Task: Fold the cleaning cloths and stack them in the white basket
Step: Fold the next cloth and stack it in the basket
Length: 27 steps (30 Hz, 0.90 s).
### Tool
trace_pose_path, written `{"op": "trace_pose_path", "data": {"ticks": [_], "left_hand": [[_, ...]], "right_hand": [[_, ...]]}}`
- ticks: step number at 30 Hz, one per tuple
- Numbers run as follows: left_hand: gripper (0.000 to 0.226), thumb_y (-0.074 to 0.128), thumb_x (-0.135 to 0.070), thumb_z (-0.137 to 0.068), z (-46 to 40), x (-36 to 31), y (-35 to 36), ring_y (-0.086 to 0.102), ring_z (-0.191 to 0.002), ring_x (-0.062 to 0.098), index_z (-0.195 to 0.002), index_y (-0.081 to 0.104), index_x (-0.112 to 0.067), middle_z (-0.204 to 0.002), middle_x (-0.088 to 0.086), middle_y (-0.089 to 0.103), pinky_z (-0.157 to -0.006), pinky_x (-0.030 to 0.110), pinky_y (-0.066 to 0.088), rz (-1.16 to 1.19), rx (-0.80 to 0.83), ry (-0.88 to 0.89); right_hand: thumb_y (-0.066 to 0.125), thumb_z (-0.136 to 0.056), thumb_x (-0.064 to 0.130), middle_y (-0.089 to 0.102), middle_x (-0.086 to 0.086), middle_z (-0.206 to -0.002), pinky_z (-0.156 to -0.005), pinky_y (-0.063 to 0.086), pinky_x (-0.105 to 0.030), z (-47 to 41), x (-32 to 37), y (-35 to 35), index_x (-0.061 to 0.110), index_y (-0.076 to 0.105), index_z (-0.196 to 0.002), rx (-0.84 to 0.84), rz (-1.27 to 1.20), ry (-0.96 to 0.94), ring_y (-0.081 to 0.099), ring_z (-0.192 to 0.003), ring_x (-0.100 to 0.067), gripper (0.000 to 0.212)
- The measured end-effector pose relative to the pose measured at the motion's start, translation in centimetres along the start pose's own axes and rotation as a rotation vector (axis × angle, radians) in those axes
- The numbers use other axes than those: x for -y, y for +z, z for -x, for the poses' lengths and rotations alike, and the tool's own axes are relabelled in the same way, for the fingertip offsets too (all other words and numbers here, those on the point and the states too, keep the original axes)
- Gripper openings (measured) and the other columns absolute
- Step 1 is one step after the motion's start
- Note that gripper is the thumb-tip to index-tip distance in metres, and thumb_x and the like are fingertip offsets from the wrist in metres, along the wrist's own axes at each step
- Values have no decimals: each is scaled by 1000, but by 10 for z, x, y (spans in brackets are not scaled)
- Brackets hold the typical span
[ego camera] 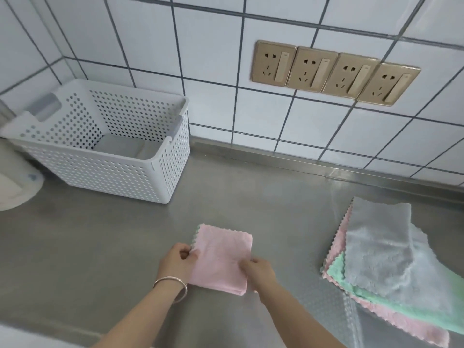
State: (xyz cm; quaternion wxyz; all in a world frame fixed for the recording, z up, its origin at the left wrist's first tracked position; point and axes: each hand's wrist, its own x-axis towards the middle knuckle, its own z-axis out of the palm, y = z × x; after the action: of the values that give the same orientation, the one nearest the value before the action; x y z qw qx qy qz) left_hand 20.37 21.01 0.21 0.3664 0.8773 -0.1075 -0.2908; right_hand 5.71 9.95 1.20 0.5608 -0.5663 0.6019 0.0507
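Note:
A folded pink cloth [221, 257] lies on the steel counter in front of me. My left hand [179, 259], with a silver bangle on the wrist, pinches its left edge. My right hand [258, 271] grips its right edge near the lower corner. The white perforated basket [113, 172] stands at the back left against the tiled wall, with a folded grey cloth [120, 148] lying on its floor. A pile of unfolded cloths sits at the right: a grey cloth [379, 247] on top, a green cloth [401, 302] under it, and a pink cloth [406, 327] at the bottom.
A row of gold wall sockets [334, 72] is on the tiled wall above the counter. A white round object [17, 187] stands at the far left beside the basket. The steel counter [100, 247] has a raised back lip along the wall.

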Motion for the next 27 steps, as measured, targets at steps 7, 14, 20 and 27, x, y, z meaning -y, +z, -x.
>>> {"op": "trace_pose_path", "data": {"ticks": [7,14,20,27], "left_hand": [[20,74,-23,-75,6,-67,-82,57,-60,-1,-68,56,-30,-70,-11,65,-58,6,40,163,-105,330],[23,69,-18,-79,-26,-141,-215,55,-61,-18,-85,47,-19,-71,-24,59,-60,-3,36,198,-323,712],[11,55,-15,-89,-126,-175,-317,57,-73,13,-87,48,-23,-84,-6,59,-67,20,37,-114,-330,789],[29,41,0,-85,-269,-159,-334,54,-86,22,-92,58,-22,-93,-1,56,-75,25,40,-756,-20,518]], "right_hand": [[55,-86,12,37,0,-61,-50,23,-25,50,85,-13,11,40,-63,-133,-138,-356,32,-57,-16,27],[55,-66,35,48,8,-57,-55,34,-25,113,225,22,16,55,-68,-181,-241,-631,41,-57,-14,19],[60,-84,23,49,0,-60,-51,36,-25,85,347,83,12,54,-71,-76,-128,-665,42,-54,-14,18],[54,-90,11,47,-7,-58,-45,36,-21,-30,413,178,12,47,-61,109,166,-322,42,-48,-16,30]]}}
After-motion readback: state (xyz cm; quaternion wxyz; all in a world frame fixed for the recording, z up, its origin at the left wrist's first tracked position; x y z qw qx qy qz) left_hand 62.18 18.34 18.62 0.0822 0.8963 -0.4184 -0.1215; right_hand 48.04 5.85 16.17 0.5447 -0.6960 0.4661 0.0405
